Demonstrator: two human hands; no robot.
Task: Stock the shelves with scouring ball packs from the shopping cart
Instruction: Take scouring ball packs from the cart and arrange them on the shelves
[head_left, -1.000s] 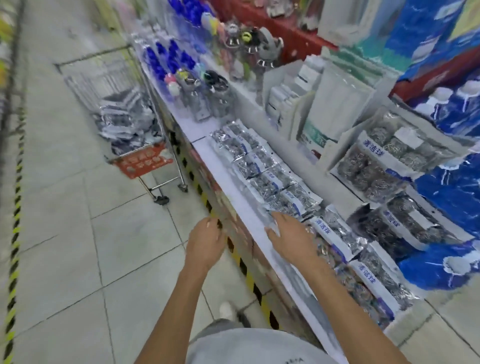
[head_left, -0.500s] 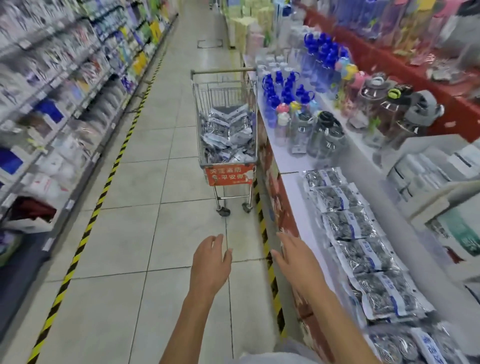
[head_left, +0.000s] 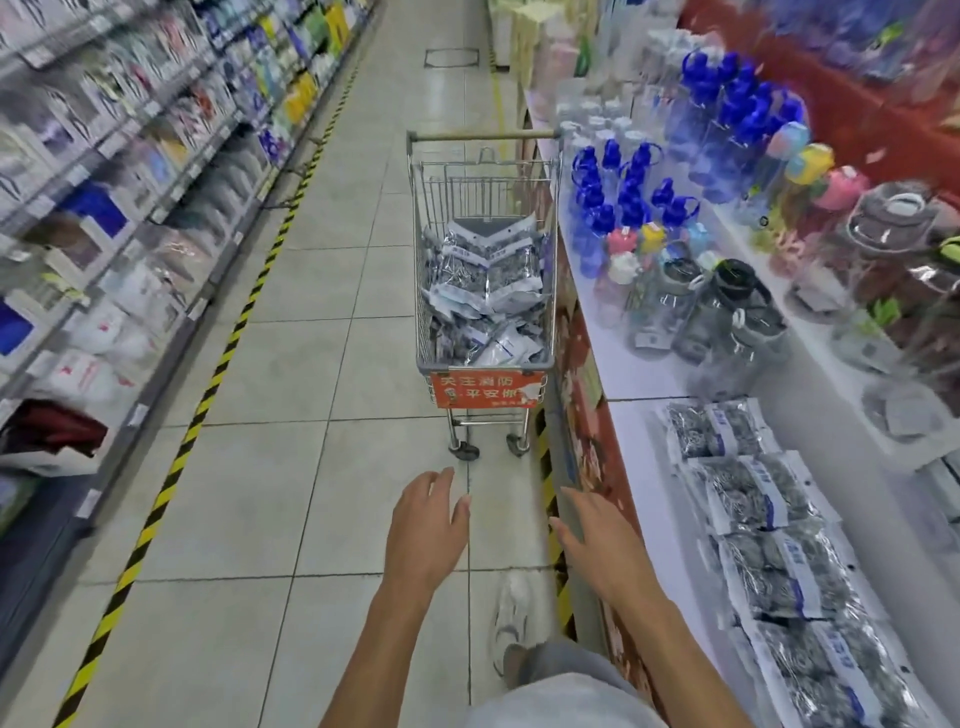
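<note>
1. Left hand (head_left: 427, 525) has swung off the shelf, fingers loose, holding nothing.
2. Cart (head_left: 485, 332) is now dead ahead, packs (head_left: 488, 280) still piled inside.
3. Right hand (head_left: 597, 540) is empty too; shelf row (head_left: 763, 525) is laid, so probably refill time.

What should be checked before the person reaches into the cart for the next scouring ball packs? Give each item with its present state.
1. Left hand free, holding nothing: ok.
2. Right hand free, holding nothing: ok.
3. Shopping cart has packs in cart left to take: ok.
4. Hands within reach of the cart: not ok; both are short of it, over the floor.
5. Floor between the person and the cart free of obstacles: ok.
6. Room on the white shelf beside the shelved packs: ok; a bare strip runs along the front.
</note>
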